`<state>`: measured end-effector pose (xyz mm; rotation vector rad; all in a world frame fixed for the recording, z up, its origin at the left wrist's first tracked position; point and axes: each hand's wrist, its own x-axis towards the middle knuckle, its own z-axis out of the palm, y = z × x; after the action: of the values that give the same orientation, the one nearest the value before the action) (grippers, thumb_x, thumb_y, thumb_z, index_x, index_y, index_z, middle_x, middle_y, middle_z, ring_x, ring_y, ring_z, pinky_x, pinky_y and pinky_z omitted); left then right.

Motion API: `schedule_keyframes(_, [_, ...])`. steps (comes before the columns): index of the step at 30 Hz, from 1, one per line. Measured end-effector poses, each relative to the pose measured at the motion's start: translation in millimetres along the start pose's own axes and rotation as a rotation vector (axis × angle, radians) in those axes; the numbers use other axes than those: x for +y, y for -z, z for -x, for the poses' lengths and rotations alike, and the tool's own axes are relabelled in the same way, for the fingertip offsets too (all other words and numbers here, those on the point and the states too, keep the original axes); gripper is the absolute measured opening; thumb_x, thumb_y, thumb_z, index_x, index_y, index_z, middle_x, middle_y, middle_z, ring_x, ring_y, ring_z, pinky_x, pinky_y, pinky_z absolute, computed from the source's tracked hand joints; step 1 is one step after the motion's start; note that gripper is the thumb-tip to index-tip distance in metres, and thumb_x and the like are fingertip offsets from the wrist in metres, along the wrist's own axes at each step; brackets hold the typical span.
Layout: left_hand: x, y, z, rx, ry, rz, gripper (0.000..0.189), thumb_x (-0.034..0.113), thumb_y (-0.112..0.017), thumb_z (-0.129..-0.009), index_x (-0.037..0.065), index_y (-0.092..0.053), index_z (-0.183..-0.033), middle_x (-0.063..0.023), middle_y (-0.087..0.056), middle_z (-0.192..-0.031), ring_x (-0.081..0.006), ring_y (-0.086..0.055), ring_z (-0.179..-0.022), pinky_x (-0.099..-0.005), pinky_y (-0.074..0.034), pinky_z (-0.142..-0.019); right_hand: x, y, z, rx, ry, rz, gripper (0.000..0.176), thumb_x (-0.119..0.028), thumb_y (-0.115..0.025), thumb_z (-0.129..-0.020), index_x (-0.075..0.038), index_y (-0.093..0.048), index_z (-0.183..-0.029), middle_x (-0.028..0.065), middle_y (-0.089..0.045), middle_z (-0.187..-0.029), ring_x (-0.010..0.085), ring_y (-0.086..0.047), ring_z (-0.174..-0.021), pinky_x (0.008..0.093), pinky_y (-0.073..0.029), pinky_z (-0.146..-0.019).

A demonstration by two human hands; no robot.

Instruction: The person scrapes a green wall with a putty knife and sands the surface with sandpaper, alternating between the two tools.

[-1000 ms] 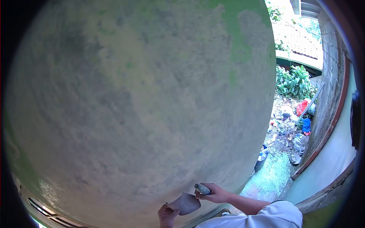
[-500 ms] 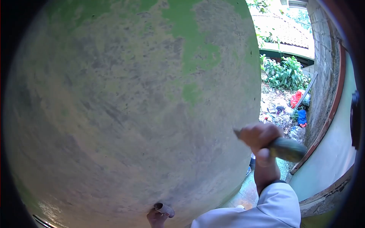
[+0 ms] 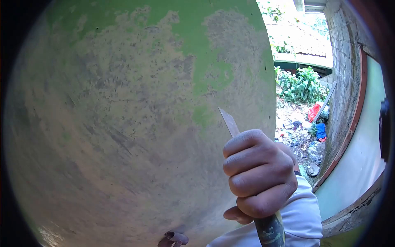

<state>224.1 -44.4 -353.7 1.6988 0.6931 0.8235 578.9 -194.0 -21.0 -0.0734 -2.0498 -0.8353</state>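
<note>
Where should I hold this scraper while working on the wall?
Grip the scraper by its handle, from below, as the right hand does with a full fist. The blade is thin, flat and points up along the wall; the round handle at the lower end gives a firm hold.

left hand [image 3: 163,243]: mostly cut off below | scraper [image 3: 229,121]: blade base hidden in right hand [image 3: 259,173], handle cut off below | far litter [image 3: 316,112]: too small to tell
</note>
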Motion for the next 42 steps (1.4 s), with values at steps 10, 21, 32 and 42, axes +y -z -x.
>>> schedule_keyframes(10, [26,-9,-2,0.038,-0.026,-0.161,0.017,0.008,-0.071,-0.074,0.000,-0.065,-0.089,-0.0098,-0.063,-0.096,-0.0219,-0.060,-0.094,-0.0333,-0.048,-0.082,38,5,12,-0.014,-0.105,0.107,0.029,-0.005,-0.066,-0.070,-0.007,-0.039,-0.058,0.0008,-0.032,-0.051,0.0162,-0.030,-0.036,0.0311,-0.023,-0.037])
schedule_keyframes(21, [19,-8,-6,0.058,-0.038,-0.205,0.018,0.009,-0.070,-0.075,0.000,-0.064,-0.089,-0.0095,-0.063,-0.095,-0.0210,-0.060,-0.092,-0.0325,-0.048,-0.080,30,10,4,-0.025,-0.189,0.249,0.029,-0.010,-0.066,-0.072,-0.009,-0.040,-0.058,0.0000,-0.035,-0.047,0.0156,-0.034,-0.036,0.0311,-0.036,-0.045])
schedule_keyframes(32, [10,-10,-12,0.077,-0.061,-0.146,0.018,0.008,-0.069,-0.075,0.000,-0.064,-0.090,-0.0086,-0.063,-0.093,-0.0193,-0.060,-0.088,-0.0317,-0.048,-0.078,13,2,0,-0.019,0.041,0.056,0.031,0.001,-0.060,-0.067,-0.009,-0.036,-0.053,-0.0015,-0.030,-0.051,0.0107,-0.031,-0.038,0.0264,-0.017,-0.036])
schedule_keyframes(42, [7,-19,-27,0.067,-0.101,-0.086,0.019,0.007,-0.069,-0.075,-0.001,-0.063,-0.092,-0.0077,-0.063,-0.090,-0.0178,-0.059,-0.085,-0.0309,-0.048,-0.075,1,13,-2,-0.080,-0.058,-0.019,0.023,-0.001,-0.060,-0.068,-0.007,-0.039,-0.062,0.0016,-0.038,-0.048,0.0138,-0.030,-0.035,0.0276,-0.023,-0.034])
